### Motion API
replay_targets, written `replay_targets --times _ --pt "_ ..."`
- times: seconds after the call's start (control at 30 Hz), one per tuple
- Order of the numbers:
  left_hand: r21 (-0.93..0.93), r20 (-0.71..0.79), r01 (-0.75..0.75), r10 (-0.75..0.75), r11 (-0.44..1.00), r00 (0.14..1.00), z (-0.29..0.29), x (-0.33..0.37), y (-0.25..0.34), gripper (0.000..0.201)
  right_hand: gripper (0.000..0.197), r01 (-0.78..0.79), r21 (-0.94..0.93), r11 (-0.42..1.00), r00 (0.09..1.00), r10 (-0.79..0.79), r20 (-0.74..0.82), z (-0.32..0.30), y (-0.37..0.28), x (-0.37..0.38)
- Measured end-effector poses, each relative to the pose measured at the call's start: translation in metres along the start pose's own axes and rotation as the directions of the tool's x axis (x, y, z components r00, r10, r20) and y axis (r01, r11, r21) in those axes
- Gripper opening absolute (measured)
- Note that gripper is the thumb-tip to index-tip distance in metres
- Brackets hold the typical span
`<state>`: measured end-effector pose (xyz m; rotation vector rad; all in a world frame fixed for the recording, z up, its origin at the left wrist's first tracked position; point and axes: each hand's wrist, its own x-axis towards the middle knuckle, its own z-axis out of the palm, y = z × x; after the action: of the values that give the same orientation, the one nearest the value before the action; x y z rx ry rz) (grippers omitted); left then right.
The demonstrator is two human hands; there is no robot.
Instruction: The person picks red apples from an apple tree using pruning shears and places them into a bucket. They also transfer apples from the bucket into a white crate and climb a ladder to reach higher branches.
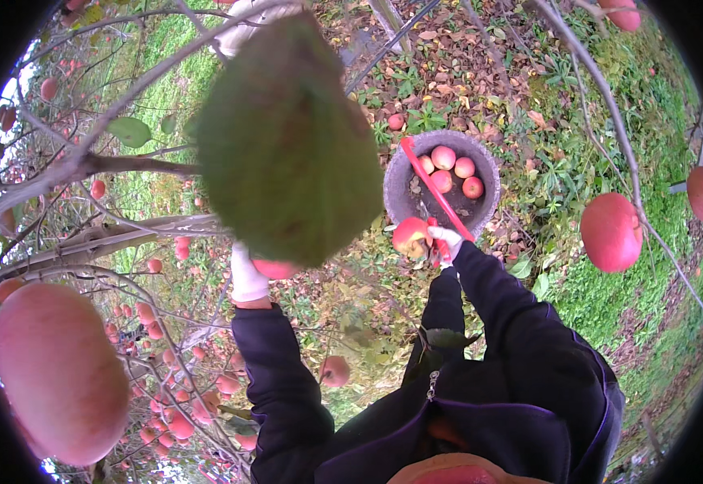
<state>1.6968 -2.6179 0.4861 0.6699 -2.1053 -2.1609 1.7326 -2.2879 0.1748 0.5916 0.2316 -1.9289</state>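
Head view: right hand (446,244) holds apple (410,235) by edge of roomy bucket (396,184).

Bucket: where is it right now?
Head view, right of centre: the bucket is to the right of the big leaf, just above the right hand in the picture.

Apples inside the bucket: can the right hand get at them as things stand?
Probably yes: the right hand appears close to the near rim of the bucket, whose open top leaves the apples inside exposed. But the hand appears to hold another apple, and the red handle slants across the opening.
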Motion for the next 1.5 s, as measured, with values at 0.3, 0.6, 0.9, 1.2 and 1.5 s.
replay_targets --times 0.3,0.6,0.9,1.2,1.5 --pt "-0.03 0.026 -0.025 0.026 0.999 0.999 -0.018 0.008 -0.012 0.05 0.033 0.121 0.027 0.992 0.99 -0.119 -0.078 -0.053 0.031 0.014" --pt "-0.116 -0.018 -0.051 0.049 0.992 0.999 -0.014 0.016 -0.017 0.057 0.05 0.018 -0.04 0.999 0.897 -0.033 -0.44 -0.127 0.024 0.048" --pt "-0.122 0.023 -0.091 0.094 0.988 0.995 0.0 0.008 -0.014 0.05 0.069 0.102 -0.304 0.947 0.974 -0.157 -0.162 -0.053 0.022 -0.007" --pt "-0.305 -0.106 -0.014 -0.019 0.952 0.994 0.027 -0.024 -0.01 0.048 0.06 0.584 -0.588 0.56 0.811 -0.418 0.409 0.207 0.0 -0.048" --pt "-0.153 -0.121 -0.028 0.009 0.988 0.993 0.048 -0.042 0.01 0.042 0.082 0.652 -0.593 0.472 0.752 -0.303 0.585 0.299 0.006 -0.043"
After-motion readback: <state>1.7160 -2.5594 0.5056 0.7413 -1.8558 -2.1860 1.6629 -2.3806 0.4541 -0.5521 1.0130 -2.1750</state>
